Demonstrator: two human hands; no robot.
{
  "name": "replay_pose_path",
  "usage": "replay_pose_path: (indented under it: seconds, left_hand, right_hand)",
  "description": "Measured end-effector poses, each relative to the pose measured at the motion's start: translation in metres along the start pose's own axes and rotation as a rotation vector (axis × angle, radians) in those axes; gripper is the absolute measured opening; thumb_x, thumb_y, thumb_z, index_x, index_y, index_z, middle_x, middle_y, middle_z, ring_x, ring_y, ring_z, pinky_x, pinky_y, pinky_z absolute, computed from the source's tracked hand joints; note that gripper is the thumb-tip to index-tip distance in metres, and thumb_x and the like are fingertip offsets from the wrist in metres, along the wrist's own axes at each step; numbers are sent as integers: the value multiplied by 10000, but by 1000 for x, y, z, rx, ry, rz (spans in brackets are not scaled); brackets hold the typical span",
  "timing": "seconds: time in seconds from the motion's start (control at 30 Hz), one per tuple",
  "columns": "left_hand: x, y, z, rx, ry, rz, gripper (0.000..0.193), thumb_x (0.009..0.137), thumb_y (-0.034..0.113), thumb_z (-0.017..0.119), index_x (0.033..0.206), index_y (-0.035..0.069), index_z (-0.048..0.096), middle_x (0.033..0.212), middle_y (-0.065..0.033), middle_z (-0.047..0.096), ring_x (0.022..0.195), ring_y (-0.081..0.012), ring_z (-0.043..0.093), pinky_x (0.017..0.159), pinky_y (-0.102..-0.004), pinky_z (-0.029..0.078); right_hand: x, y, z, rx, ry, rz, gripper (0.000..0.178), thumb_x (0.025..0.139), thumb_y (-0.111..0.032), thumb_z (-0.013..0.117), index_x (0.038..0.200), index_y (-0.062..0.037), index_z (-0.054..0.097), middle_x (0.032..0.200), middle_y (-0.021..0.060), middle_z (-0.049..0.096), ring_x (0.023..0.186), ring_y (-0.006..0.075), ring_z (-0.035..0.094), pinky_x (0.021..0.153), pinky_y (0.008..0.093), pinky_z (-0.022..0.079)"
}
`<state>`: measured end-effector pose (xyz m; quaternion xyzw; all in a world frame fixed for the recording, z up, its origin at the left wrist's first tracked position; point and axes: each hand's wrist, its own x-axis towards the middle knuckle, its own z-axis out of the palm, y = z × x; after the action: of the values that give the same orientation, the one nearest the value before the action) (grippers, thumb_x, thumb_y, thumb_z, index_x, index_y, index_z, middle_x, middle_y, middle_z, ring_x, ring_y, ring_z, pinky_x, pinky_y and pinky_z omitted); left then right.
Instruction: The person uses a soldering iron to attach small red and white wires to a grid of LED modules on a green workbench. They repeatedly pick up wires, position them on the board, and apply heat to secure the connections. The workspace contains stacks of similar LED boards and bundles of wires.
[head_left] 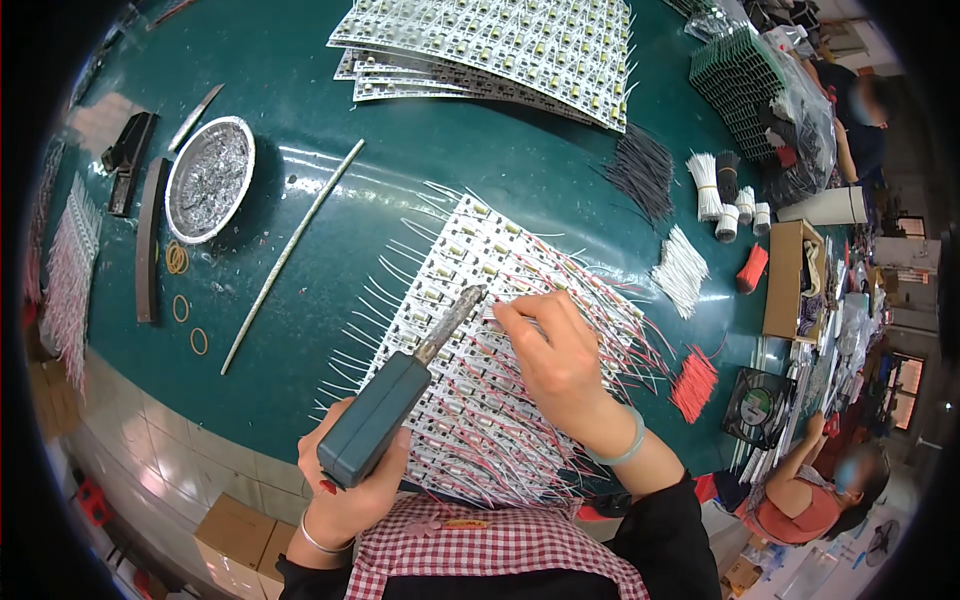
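My left hand (345,508) is wrapped round the dark green body of a soldering gun (375,420). The gun's crusted metal tip reaches the upper middle of a white circuit board panel (440,300), close to the fingertips of my right hand (560,350). That hand is pinched just over the panel; what sits between thumb and finger is too small to make out. Rows of small components cover the panel. White wires stick out along its left edge, and red and white wires (620,330) fan across its right side. My right forearm hides part of the lower right corner.
Stacked circuit panels (490,50) lie at the far side. Leftward are a bowl of solder scraps (208,180), rubber bands (182,308) and a thin rod (290,260). Black wires (640,170), white wires (680,270) and red wires (693,383) lie right, near a fan (760,408). A co-worker (800,495) sits beyond.
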<state>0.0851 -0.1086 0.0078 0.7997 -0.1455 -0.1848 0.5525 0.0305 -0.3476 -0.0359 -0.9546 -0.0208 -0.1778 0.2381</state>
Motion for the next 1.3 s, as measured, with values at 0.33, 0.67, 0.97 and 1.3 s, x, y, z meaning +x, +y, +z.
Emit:
replay_pose_path:
  seconds: [0.33,0.67,0.97,1.3]
  left_hand:
    - [0,-4,2,9,-20,3,184,764,-23,733,926,-45,647,766,-51,659,610,-62,577,549,-222,453]
    - [3,-2,3,86,-51,38,155,750,-36,730,865,-27,626,738,-52,638,608,-60,564,550,-227,447]
    - [2,-1,3,81,-37,20,138,742,-28,729,846,-29,637,732,-56,630,600,-68,564,542,-230,444]
    - [-2,-3,-3,64,-23,31,186,758,-34,709,939,-53,669,790,-67,650,628,-85,588,562,-233,458]
  right_hand:
    - [0,-2,3,-42,1,25,366,693,29,627,1059,30,635,974,119,586,850,272,581,655,347,503]
    - [1,-4,1,-62,-22,33,368,691,20,626,1058,36,633,980,115,583,869,270,580,657,342,506]
    - [2,-5,0,-70,-42,32,359,697,17,627,1055,45,631,985,121,576,883,273,578,655,338,507]
    - [1,-4,1,-73,-47,28,366,690,35,625,1056,45,626,978,122,569,872,274,563,649,343,498]
